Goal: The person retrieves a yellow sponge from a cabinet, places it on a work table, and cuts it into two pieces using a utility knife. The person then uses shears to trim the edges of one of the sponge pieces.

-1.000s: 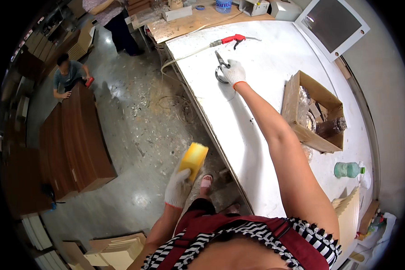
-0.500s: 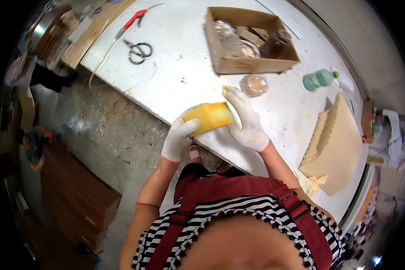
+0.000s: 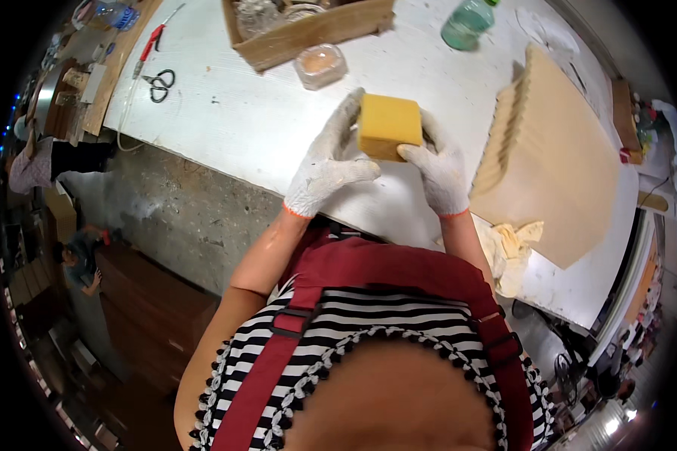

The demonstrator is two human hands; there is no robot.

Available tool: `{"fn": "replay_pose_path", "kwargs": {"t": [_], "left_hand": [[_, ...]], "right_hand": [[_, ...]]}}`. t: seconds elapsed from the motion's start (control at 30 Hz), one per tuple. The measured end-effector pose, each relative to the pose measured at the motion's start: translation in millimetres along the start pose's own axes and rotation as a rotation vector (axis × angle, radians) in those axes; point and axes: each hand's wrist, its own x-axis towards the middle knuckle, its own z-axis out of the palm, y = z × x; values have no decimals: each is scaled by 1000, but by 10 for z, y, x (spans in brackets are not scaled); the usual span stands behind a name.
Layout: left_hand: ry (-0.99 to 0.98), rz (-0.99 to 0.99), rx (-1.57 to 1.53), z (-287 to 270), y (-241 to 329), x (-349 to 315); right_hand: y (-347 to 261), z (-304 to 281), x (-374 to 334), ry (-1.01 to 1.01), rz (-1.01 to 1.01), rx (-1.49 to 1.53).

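A yellow block (image 3: 389, 124) with flat faces and square edges is held up over the white table; what it is made of I cannot tell. My right hand (image 3: 444, 171), in a white knit glove with an orange cuff edge, grips it from the right, thumb across its front face. On the other side my left hand (image 3: 325, 161), gloved alike, is open, with the thumb stretched out below the block and the fingers pointing up along its left edge. Whether those fingertips touch it is unclear. Beyond the hands sits a small clear container (image 3: 320, 66) with an orange-brown content.
On the white table (image 3: 226, 124) stand a cardboard box (image 3: 308, 36) of jars and a green bottle (image 3: 468, 26). Scissors (image 3: 159, 85) and a red air gun (image 3: 153, 43) lie left. A large beige panel (image 3: 560, 173) and crumpled cloth (image 3: 510, 252) are at right.
The block has passed from my left hand to my right and is turned, now further right in view. My left hand has opened. My view has shifted, so the table things appear further left and up.
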Motion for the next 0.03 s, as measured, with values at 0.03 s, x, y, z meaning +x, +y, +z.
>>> {"fn": "replay_pose_path", "kwargs": {"t": [0.03], "left_hand": [[5,-10,100,86,-14,26]], "right_hand": [[1,-76,-17,-29,-15,42]]}}
